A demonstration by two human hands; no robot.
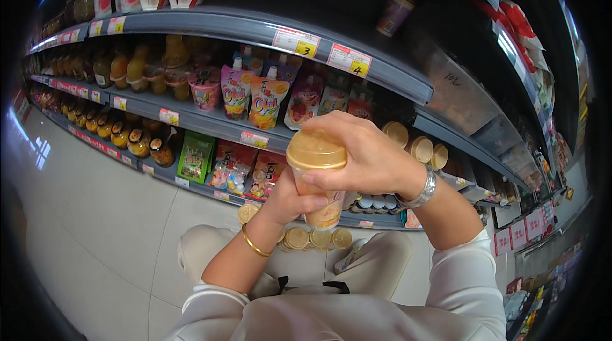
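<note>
Specimen: one lidded cup (325, 215), grasped by both hands in front of the lower shelves and above the floor. Lid (316, 148): amber-gold, see-through, round, with a raised centre and a broad rim; light glints on its top. Body: pale, tapering towards the base, with orange and yellow printing low on the side (the middle is largely covered by thumbs, so the full pattern cannot be read off).

Left hand (290, 201): grasping the body from the left, thumb laid across its front; remaining fingers hidden behind the cup. Right hand (360, 153): grasping from the right, fingers reaching over the far side of the lid, thumb pressed to the front below the rim. Whether the lid is loose or tight, cannot tell.

Surroundings: gold-lidded cups (296, 238) stand on the floor between the person's knees; similar round gold lids (421, 149) show on the shelf to the right. Spouted pouches (268, 102) stand on the shelf (210, 125) beyond the hands.
</note>
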